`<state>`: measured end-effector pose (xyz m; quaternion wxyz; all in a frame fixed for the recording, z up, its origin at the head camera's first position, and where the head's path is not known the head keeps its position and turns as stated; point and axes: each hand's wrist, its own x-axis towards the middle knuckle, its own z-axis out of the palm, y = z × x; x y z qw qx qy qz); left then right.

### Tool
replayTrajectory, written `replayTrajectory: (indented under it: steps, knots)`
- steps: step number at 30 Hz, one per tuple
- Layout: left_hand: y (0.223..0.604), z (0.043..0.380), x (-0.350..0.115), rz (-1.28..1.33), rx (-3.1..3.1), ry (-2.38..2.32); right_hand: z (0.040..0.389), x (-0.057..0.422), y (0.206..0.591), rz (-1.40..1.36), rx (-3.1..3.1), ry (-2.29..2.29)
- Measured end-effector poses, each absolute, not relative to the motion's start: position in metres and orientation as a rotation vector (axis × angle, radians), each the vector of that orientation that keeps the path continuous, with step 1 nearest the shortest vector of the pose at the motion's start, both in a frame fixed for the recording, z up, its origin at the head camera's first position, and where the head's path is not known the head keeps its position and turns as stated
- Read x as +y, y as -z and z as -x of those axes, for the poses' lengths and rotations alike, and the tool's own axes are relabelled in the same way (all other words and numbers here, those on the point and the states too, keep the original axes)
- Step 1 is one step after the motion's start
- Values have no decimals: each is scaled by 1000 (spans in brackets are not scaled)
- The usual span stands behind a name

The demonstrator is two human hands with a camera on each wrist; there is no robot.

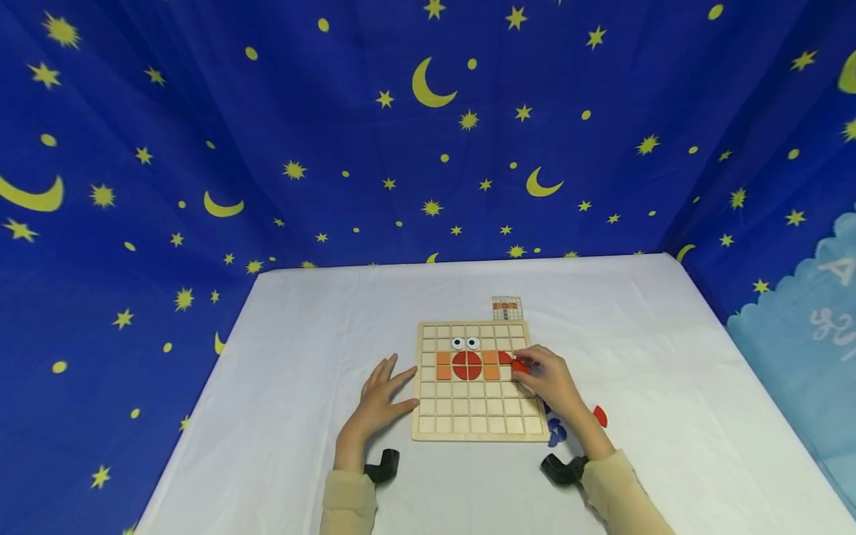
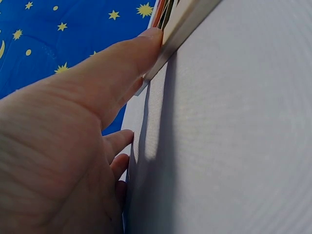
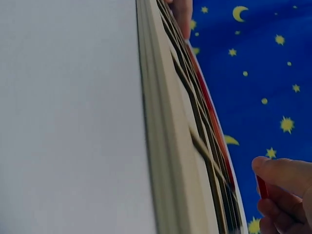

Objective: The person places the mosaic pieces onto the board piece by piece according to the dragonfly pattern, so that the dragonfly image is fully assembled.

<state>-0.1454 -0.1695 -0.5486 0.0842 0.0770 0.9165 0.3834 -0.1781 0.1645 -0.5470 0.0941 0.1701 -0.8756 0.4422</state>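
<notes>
On the table lies a wooden grid board (image 1: pixel 481 437). My right hand (image 1: pixel 555 379) is over its right side, pinching a red quarter-circle piece (image 1: pixel 521 367) between thumb and fingers; the right wrist view shows that red piece (image 3: pixel 262 187) edge-on. Another red piece (image 1: pixel 504 358) sits in the grid just left of those fingertips. Mid-board, quarter pieces form a red circle (image 1: pixel 467 365), with orange squares (image 1: pixel 443 358) on both sides and two eye pieces (image 1: pixel 458 343) above. With fingers spread, my left hand (image 1: pixel 380 397) touches the board's left edge; its thumb (image 2: pixel 146 48) rests against the rim.
A small pattern card (image 1: pixel 507 308) lies behind the board. Several dark blue pieces (image 1: pixel 556 431) are by its lower right corner, and a loose red piece (image 1: pixel 600 416) lies beside the right forearm. Blue star-patterned cloth (image 1: pixel 361 134) surrounds the white table (image 1: pixel 321 334).
</notes>
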Motion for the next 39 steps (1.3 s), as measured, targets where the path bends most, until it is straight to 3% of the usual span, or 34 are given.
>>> replayTrajectory:
  steps: [39]
  knots:
    - [550,146,-169,-215,2728,-1140,179,148,557,-620,-2594,-1329]
